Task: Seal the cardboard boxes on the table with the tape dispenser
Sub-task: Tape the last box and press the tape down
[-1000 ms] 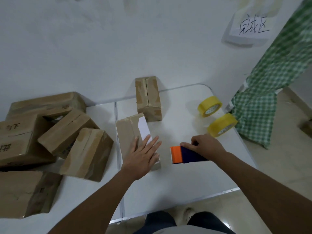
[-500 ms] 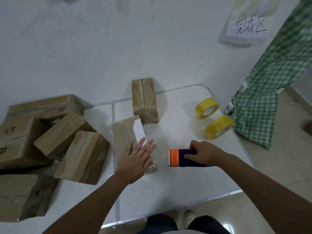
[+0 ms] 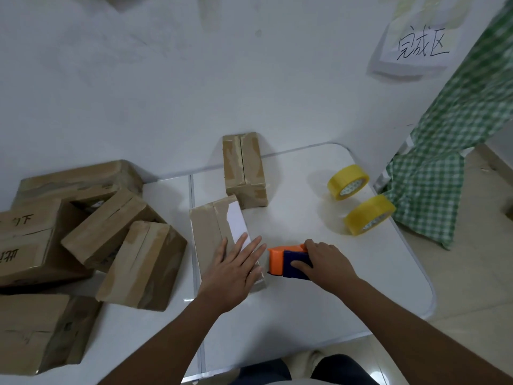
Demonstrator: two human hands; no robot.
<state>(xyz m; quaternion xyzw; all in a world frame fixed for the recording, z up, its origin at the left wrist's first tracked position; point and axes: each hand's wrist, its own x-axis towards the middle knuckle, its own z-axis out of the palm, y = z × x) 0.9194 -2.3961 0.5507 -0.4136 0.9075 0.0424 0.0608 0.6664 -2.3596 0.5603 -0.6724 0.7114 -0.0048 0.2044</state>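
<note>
White table (image 3: 347, 273) set against a white wall, handwritten paper sign (image 3: 419, 48) upper right. Left hand (image 3: 236, 269) lies flat, fingers spread, on the near end of a cardboard box (image 3: 213, 229) at the table's middle; grasps nothing. Right hand (image 3: 324, 262) is closed around the orange and blue tape dispenser (image 3: 286, 261), just beside that box's right side. Second box (image 3: 244, 168) stands at the far edge. Piled boxes (image 3: 91, 232) occupy the left side. Two yellow tape rolls (image 3: 358, 198) sit near the right edge.
</note>
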